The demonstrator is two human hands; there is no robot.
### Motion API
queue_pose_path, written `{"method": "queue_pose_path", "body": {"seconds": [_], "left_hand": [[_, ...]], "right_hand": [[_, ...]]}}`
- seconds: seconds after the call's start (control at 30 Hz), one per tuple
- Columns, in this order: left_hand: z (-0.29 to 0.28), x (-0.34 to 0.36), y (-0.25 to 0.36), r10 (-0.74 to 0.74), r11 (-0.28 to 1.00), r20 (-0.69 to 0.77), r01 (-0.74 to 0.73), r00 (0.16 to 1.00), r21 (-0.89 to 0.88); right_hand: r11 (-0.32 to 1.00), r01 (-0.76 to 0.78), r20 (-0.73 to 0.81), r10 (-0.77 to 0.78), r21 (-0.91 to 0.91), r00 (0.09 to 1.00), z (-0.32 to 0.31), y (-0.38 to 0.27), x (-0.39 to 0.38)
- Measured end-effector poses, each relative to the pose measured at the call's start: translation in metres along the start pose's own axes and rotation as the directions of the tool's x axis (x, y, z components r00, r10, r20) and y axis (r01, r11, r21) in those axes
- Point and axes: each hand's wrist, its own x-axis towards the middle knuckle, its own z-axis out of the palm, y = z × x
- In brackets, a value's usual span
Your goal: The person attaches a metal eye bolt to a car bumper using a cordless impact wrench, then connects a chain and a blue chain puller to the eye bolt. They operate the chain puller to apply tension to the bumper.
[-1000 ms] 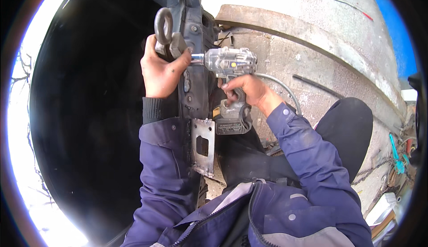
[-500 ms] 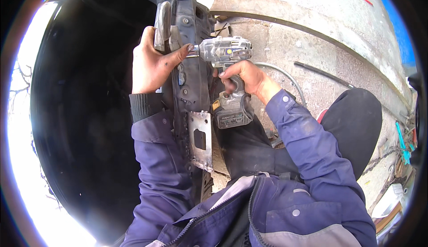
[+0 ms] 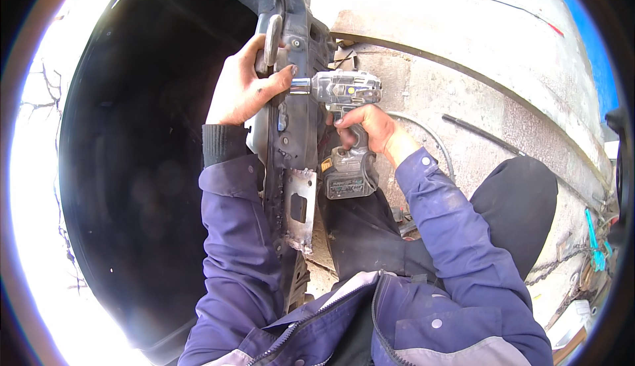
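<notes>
A grey and black cordless impact wrench (image 3: 345, 88) is in my right hand (image 3: 372, 130), whose fingers wrap round its handle. From the wrench's nose a chrome socket (image 3: 300, 86) points left and meets the side of a dark metal beam (image 3: 295, 118). My left hand (image 3: 241, 95) grips the beam's left edge by an upright grey metal piece (image 3: 272, 40). Its thumb reaches right, its tip beside the socket, while the other fingers are mostly hidden behind the edge. Lower on the beam sits a bare steel plate (image 3: 299, 207) with a cut-out and rough weld beads.
A big glossy black panel (image 3: 145, 167) fills the left side. On the concrete to the right are a black rod (image 3: 486, 134), a curved grey hose (image 3: 433, 134) and a long curved metal bar (image 3: 476, 68). A chain (image 3: 562, 260) and turquoise tool (image 3: 594, 240) lie far right.
The whole view has shifted, so beam, wrench and hands appear a little lower and further right. Both hands keep their holds, and the socket stays against the beam.
</notes>
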Motion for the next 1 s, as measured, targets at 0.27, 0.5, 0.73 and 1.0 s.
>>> {"method": "queue_pose_path", "body": {"seconds": [0.27,0.5,0.73,1.0], "left_hand": [[-0.001,0.014,-0.012,0.135,0.913,0.13,-0.072,0.982,-0.402],[0.012,0.015,-0.022,0.077,0.947,-0.027,-0.082,0.997,-0.309],[0.008,0.011,-0.024,0.083,0.887,-0.039,-0.091,0.996,-0.452],[0.011,0.01,-0.025,0.072,0.918,-0.089,-0.101,0.993,-0.383]], "right_hand": [[0.999,-0.023,0.039,0.021,0.039,0.999,-0.001,-0.002,0.001],[0.999,-0.022,0.037,0.021,0.041,0.999,0.0,-0.006,0.001],[0.999,0.019,0.054,-0.02,0.026,0.998,-0.001,-0.005,0.002],[0.998,0.062,0.048,-0.062,0.002,0.997,-0.008,0.001,0.005]]}}
